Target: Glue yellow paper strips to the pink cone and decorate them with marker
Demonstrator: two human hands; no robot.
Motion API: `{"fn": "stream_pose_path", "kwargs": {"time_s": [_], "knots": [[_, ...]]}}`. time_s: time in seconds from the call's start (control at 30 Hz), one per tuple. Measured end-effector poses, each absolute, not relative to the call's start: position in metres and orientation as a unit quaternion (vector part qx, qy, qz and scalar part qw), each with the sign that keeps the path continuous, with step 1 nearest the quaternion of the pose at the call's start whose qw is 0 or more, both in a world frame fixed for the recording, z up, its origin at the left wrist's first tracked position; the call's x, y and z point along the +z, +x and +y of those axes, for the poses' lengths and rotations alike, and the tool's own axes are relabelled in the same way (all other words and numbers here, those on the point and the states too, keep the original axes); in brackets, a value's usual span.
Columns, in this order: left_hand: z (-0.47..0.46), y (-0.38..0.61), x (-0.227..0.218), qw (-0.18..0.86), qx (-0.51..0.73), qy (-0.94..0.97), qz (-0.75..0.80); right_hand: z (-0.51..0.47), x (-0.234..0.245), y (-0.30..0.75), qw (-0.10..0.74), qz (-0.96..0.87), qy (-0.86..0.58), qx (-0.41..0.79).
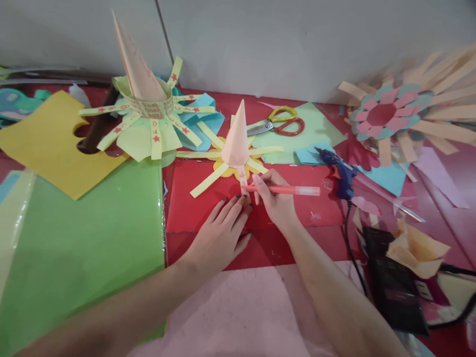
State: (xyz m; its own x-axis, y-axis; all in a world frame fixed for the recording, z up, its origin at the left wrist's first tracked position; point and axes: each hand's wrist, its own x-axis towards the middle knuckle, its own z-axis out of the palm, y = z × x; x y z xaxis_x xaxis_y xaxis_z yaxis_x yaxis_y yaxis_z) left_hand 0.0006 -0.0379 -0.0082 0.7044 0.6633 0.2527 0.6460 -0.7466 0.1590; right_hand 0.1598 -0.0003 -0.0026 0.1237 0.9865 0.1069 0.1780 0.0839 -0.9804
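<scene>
A small peach paper cone [235, 136] stands upright on a yellow flower base with pale yellow strips fanning out around it. My right hand [275, 198] grips an orange-red pen [286, 190], its tip touching the strip that points toward me. My left hand [223, 230] lies flat on the red paper [193, 208], fingertips pressing near that strip's end.
A larger finished cone craft [148, 109] with red stars stands at back left on yellow [44, 144] and green sheets [82, 238]. Scissors [277, 123] lie behind the cone. A blue glue gun [340, 171] with its cord sits right. A paper flower [386, 114] is far right.
</scene>
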Motion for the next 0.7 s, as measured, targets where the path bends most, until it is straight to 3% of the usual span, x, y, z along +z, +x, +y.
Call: {"fn": "stream_pose_path", "kwargs": {"time_s": [0.13, 0.7], "knots": [[-0.0379, 0.001, -0.0067, 0.02, 0.147, 0.925, 0.35, 0.0017, -0.0071, 0.1616, 0.537, -0.498, -0.569, 0.373], [-0.0387, 0.0021, -0.0063, 0.009, 0.143, 0.924, 0.354, 0.0017, -0.004, 0.1621, 0.513, -0.525, -0.571, 0.368]]}}
